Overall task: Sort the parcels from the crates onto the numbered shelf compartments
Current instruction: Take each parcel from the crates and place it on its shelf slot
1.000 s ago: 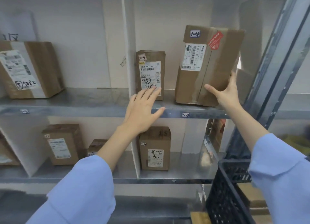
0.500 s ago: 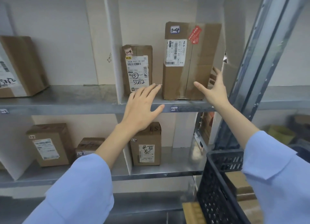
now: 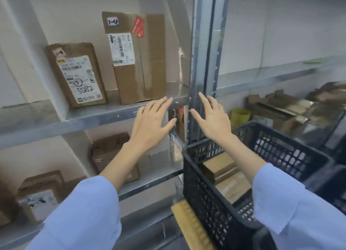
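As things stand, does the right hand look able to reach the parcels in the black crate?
Probably yes: the right hand is empty, and the black crate sits open-topped just below it, its parcels uncovered.

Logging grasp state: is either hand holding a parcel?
No, the left hand and right hand are open, fingers straight; the tall parcel stands on the shelf.
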Demonstrator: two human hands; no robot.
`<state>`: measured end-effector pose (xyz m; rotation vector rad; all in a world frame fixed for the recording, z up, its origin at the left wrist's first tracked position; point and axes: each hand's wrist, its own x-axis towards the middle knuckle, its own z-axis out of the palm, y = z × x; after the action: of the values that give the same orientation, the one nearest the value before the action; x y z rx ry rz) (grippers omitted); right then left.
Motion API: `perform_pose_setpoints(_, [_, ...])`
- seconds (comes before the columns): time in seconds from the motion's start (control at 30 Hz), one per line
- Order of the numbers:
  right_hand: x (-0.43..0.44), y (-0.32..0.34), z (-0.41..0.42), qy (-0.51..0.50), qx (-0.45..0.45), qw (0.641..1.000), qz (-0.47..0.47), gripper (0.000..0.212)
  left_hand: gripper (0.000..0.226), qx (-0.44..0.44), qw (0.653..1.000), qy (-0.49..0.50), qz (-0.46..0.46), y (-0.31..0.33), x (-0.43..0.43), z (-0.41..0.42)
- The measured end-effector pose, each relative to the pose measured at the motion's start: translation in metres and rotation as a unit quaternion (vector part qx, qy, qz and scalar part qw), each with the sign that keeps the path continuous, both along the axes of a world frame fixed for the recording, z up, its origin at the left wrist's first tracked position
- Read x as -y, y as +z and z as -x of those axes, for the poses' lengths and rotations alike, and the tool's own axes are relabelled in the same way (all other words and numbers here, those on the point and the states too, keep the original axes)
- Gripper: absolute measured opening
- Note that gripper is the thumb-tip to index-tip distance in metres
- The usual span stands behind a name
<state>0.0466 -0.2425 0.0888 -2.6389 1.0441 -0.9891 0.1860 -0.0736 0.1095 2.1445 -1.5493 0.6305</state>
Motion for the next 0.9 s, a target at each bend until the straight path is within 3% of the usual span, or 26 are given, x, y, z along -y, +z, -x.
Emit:
perform_pose_setpoints(0.27, [0.032,-0.043,0.078,-0.138,-0.059,0.988,-0.028,0.069,0.065,-0.006,0.99,-0.121,-0.066,-0.045,0.084,0.034])
perform_pose_setpoints(0.47, [0.056,-0.083,0.113,-0.234,-0.075,0.963,-0.112,0.073,0.067,-0.005,0.974,-0.191,-0.123,-0.086,0.149,0.041])
perform_pose_setpoints(0.9, [0.072,-0.201,0.095,-0.277,-0.057,0.928,-0.244,0.078,0.074,-0.037,0.934,-0.248,-0.253,-0.191,0.217,0.047])
